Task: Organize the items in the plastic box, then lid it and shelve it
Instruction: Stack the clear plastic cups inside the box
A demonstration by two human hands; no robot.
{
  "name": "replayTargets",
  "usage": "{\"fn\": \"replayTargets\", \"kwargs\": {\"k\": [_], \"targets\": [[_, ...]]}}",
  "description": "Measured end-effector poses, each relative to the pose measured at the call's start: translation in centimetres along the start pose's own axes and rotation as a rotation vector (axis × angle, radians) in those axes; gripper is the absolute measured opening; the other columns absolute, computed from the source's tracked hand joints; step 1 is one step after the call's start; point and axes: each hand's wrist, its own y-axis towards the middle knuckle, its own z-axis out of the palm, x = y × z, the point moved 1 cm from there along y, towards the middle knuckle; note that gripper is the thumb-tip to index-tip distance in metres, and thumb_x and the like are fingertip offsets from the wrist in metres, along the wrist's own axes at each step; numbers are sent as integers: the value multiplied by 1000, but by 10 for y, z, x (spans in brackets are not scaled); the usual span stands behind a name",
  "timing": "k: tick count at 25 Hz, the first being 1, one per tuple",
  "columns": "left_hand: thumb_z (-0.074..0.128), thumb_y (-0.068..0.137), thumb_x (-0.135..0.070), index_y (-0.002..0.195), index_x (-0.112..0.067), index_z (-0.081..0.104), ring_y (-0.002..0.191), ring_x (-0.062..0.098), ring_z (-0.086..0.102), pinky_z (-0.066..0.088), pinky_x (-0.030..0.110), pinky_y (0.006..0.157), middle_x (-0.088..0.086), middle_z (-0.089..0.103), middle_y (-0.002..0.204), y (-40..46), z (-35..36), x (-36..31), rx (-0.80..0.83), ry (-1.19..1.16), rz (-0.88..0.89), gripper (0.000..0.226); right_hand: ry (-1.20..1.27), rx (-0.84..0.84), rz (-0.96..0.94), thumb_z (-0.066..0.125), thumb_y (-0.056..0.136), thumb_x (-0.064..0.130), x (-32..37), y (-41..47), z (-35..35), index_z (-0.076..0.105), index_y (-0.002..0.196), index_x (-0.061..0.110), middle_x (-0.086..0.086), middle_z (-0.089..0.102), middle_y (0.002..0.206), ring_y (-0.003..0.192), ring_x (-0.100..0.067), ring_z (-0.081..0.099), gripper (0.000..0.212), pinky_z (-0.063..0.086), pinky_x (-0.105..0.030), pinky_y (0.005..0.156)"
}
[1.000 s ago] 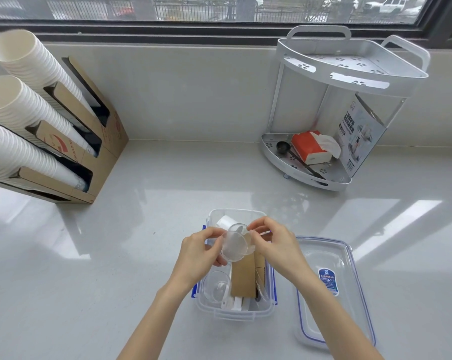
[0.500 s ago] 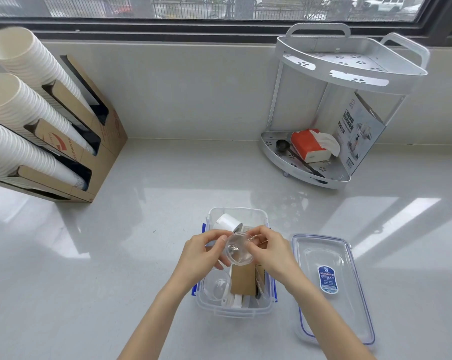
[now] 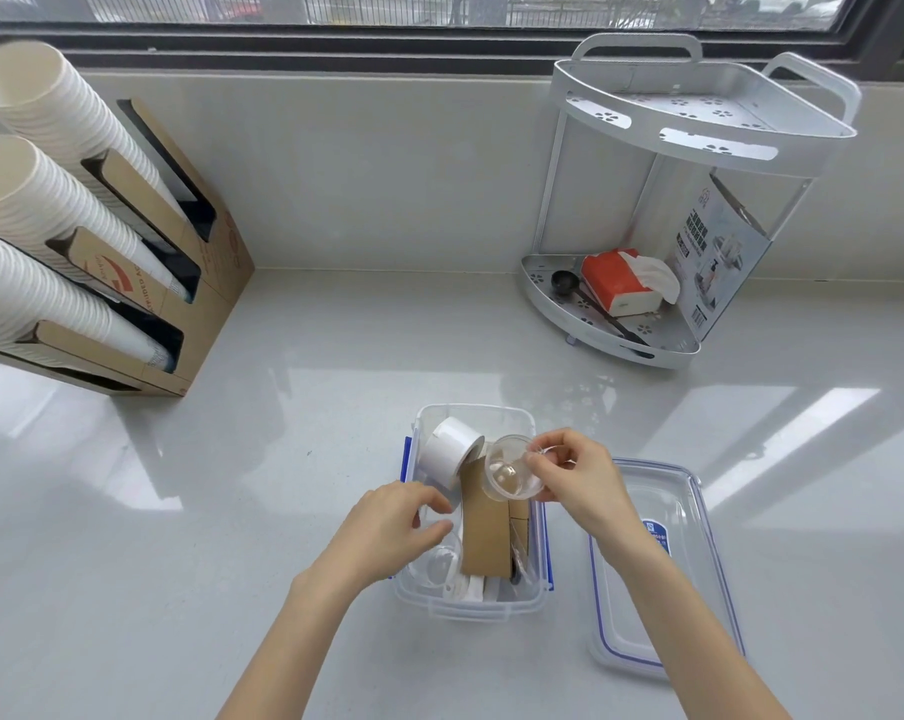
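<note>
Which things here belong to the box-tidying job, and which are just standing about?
Job:
plastic box
lid
clear cup held in the right hand
left hand reaching into the box
white tape roll
cardboard piece
corner shelf

Standing about:
paper cup dispenser
tissue pack
black scoop

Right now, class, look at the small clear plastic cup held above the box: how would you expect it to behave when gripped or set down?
The clear cup, pinched by the right hand, looks thin-walled, so probably light and easily squashed. Its glossy plastic may be slippery. Being round, it would likely roll if laid sideways in the plastic box.
</note>
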Motion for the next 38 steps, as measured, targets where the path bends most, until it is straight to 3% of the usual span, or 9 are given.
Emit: {"fn": "replayTargets", "kwargs": {"k": [3,6,11,16,20,24,28,33,38], "targets": [[49,89,-30,114,-22,58,90,11,47,36,26,91,-2,61,113,-1,3,-3,57,95,30,28,14,-4,2,60,84,9,-3,-1,-3,59,74,18,0,48,60,55,-13,51,13,55,-29,62],[44,91,-24,110,-20,59,104,15,52,35,25,91,-5,63,117,2,9,-1,19,190,67,24,4,0,20,60,84,14,-6,-2,-3,59,75,20,1,50,60,49,-11,55,11,55,-33,67],[50,88,-20,92,-18,64,68,10,47,36,20,73,-7,64,88,1,11,2,-109,-30,16,15,24,3,30,61,85,18,-9,-4,-4,59,78,21,-1,51,64,52,-11,55,8,52,-17,51],[56,84,-12,67,-35,51,66,5,53,40,3,62,-19,55,71,-1,-4,2,-231,-274,-9,29,22,-13,42,61,86,21,-11,-4,-6,58,80,22,-1,55,75,60,-10,56,6,49,-13,47],[58,83,-9,69,-29,59,57,-2,55,42,5,52,-15,61,71,-2,-21,-3,-376,-475,-26,24,-19,-11,2,59,87,20,-8,-6,-3,59,88,16,6,57,79,64,-9,56,3,52,-18,53],[58,83,-7,71,-25,61,45,4,51,43,11,44,-5,62,71,1,-29,-8,-411,-749,-58,22,-61,-9,-8,59,85,19,-6,-6,4,60,85,17,7,59,78,76,-18,58,2,55,-38,74],[56,84,-6,70,-24,59,38,4,48,42,8,43,-3,59,67,1,-20,-17,-407,-718,-64,22,-100,1,-18,58,87,20,-6,-9,11,60,85,17,2,60,81,69,-7,54,4,48,-23,65],[54,85,-7,69,-25,54,34,5,48,39,8,41,-4,58,66,2,-13,-19,-444,-676,-93,24,-106,-33,11,58,86,19,-8,-9,12,61,87,14,-1,62,82,75,-16,59,6,56,-40,80],[54,85,-6,74,-19,56,38,4,52,43,10,39,-4,60,75,3,-9,-20,-433,-715,-73,17,-148,-22,25,57,85,23,-6,-9,15,59,85,18,2,60,84,84,-22,63,6,55,-40,81]]}}
